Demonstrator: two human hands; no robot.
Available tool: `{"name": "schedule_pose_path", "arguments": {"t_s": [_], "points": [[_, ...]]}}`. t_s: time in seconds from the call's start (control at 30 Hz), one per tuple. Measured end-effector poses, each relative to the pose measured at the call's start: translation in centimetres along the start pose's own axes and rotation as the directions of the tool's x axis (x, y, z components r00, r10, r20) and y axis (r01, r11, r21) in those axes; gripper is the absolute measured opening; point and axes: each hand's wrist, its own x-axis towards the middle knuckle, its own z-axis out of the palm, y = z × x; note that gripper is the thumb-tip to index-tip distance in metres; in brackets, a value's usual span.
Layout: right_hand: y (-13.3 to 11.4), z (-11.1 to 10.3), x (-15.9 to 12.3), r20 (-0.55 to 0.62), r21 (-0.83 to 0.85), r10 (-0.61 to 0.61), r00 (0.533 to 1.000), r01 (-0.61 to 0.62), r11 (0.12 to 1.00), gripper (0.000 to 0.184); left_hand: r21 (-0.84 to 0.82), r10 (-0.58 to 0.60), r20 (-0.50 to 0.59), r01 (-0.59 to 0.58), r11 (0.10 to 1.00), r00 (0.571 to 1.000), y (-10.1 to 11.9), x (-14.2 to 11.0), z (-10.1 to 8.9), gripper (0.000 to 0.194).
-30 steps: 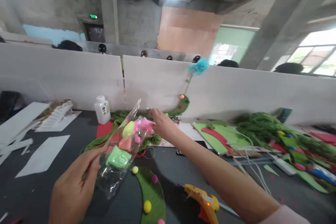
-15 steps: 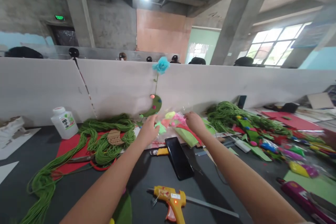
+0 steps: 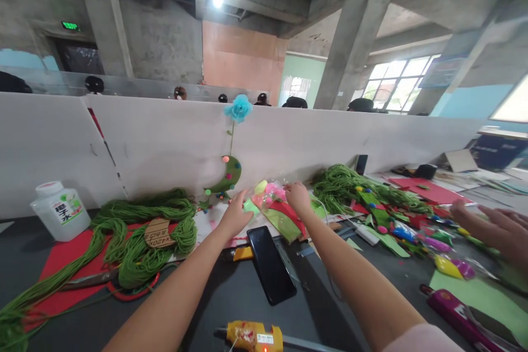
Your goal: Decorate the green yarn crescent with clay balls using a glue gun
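Note:
Both my hands are at a clear plastic bag (image 3: pixel 270 190) of soft pink, yellow, green and coral pieces. My left hand (image 3: pixel 237 215) holds its left side, fingers curled by a bright green piece. The bag's upper right edge is pinched in my right hand (image 3: pixel 297 198), whose fingertips are partly hidden. Red and green felt sheets (image 3: pixel 284 220) lie just below the bag. Behind it stands a green felt crescent (image 3: pixel 229 177) with pom-poms and a blue flower (image 3: pixel 239 109) on a stem. A black phone (image 3: pixel 271 265) lies between my forearms, over a yellow utility knife (image 3: pixel 242 253).
A yellow glue gun (image 3: pixel 254 336) with a lit red light lies in front. Green yarn (image 3: pixel 165 242), scissors (image 3: pixel 88 280) and a white bottle (image 3: pixel 61 210) are left. More yarn (image 3: pixel 340 190) and coloured packets (image 3: pixel 437 247) lie right. Another person's hand (image 3: pixel 495 225) reaches in. A white partition (image 3: pixel 165 143) stands behind.
My view has turned right and up, so the table items sit further left and lower. Another person's hand has come in at right. My hands stay at the bag.

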Motion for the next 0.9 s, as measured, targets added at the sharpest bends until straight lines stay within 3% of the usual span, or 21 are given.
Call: {"name": "schedule_pose_path", "arguments": {"t_s": [0.1,0.2,0.27,0.37,0.5,0.57,0.67,0.73,0.83,0.9], "points": [[0.2,0.5,-0.5,0.012,0.01,-0.016,1.0,0.016,1.0,0.03,-0.004,-0.021,0.046,0.021,1.0,0.999,0.0,-0.5,-0.2,0.038],[0.2,0.2,-1.5,-0.01,0.029,-0.022,1.0,0.023,0.999,0.03,0.019,-0.038,0.068,0.037,0.999,0.997,0.9,-1.8,-2.3,0.048],[-0.2,-0.7,-2.4,-0.055,0.056,-0.023,0.998,0.026,0.998,0.031,0.048,-0.049,0.086,0.045,0.998,0.995,2.2,-3.5,-5.0,0.057],[-1.8,-2.6,-4.0,-0.092,0.146,-0.058,0.994,0.072,0.987,0.034,0.112,-0.095,0.125,0.081,0.99,0.988,4.5,-7.1,-10.1,0.037],[-6.5,-4.9,-8.5,0.022,0.377,-0.237,0.971,0.211,0.902,0.027,0.16,-0.225,0.044,0.216,0.963,0.973,6.7,-13.3,-16.6,0.033],[-9.7,-5.6,-12.2,0.139,0.513,-0.381,0.914,0.263,0.817,0.023,0.147,-0.353,0.005,0.348,0.926,0.936,6.7,-16.9,-18.7,0.035],[-14.4,-5.9,-18.0,0.311,0.666,-0.595,0.741,0.277,0.693,0.018,0.153,-0.53,0.007,0.523,0.839,0.848,5.2,-22.6,-20.2,0.031],[-17.0,-5.3,-20.8,0.391,0.693,-0.657,0.645,0.263,0.671,0.013,0.179,-0.604,0.051,0.588,0.789,0.795,3.8,-26.0,-20.2,0.026],[-20.2,-3.7,-22.2,0.492,0.655,-0.661,0.567,0.259,0.71,0.02,0.175,-0.632,0.102,0.612,0.771,0.768,2.3,-29.4,-19.4,0.023],[-22.1,-2.6,-21.8,0.543,0.611,-0.636,0.548,0.262,0.747,0.026,0.15,-0.627,0.113,0.611,0.778,0.771,1.7,-30.5,-18.7,0.023]]}}
